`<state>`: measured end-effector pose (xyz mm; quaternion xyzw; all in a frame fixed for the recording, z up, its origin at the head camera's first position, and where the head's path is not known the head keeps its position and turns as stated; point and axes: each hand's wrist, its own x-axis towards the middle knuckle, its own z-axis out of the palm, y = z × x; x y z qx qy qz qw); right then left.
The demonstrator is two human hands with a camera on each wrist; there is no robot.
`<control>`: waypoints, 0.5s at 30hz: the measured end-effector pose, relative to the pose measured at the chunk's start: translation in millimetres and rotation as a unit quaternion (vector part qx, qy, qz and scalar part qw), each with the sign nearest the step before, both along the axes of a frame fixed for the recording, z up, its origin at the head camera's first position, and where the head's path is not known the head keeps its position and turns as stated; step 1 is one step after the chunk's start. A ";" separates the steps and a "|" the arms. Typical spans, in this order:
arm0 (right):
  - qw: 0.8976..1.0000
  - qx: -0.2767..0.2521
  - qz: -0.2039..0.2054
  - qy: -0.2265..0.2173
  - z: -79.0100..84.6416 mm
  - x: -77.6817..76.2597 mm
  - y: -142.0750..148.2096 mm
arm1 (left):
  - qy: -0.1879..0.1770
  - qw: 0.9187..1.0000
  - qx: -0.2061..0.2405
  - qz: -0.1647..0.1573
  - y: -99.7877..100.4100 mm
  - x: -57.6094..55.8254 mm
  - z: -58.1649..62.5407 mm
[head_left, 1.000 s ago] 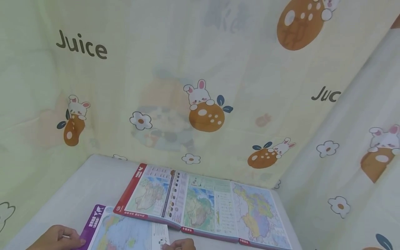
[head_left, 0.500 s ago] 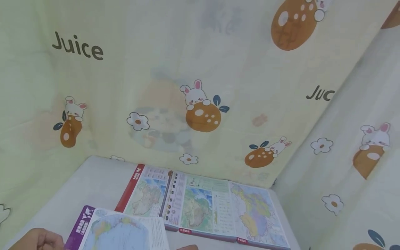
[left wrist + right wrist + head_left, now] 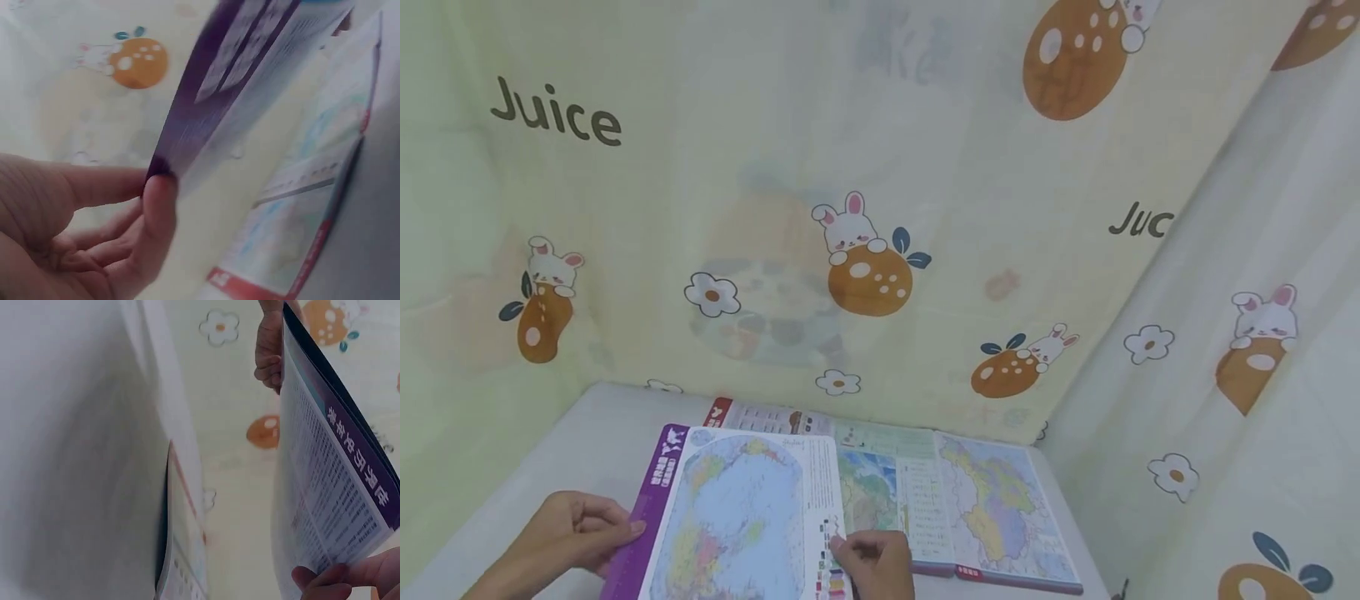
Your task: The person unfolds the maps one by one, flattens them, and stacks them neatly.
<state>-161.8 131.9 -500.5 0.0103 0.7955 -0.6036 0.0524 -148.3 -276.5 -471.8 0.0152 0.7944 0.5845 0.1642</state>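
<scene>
In the head view a folded world map (image 3: 741, 508) with a purple strip along its left side is held up off the table, overlapping the red-edged map behind it. My left hand (image 3: 568, 533) pinches the purple strip between thumb and fingers. On the opposite side, my right hand (image 3: 880, 562) pinches the white right edge near the legend. From the left wrist view, the thumb and index finger (image 3: 161, 212) grip the map's edge. The right wrist view shows its text-covered back (image 3: 319, 469), layered at the purple border, with the right fingers (image 3: 325, 587) at a corner.
On the white table (image 3: 587, 450), an unfolded map of several panels (image 3: 1000, 500) with red corner tabs lies along the back edge. Curtains (image 3: 760, 125) printed with rabbits and oranges hang close behind and at both sides of the table.
Both hands have raised the world map and shifted it right, so it now covers the left part of the unfolded map. The head view has turned slightly right.
</scene>
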 end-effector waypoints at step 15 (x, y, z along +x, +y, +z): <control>0.970 0.083 -0.201 0.105 -41.7 -70.7 19.5 | 0.153 0.980 -0.026 0.124 93.7 -109.0 -59.4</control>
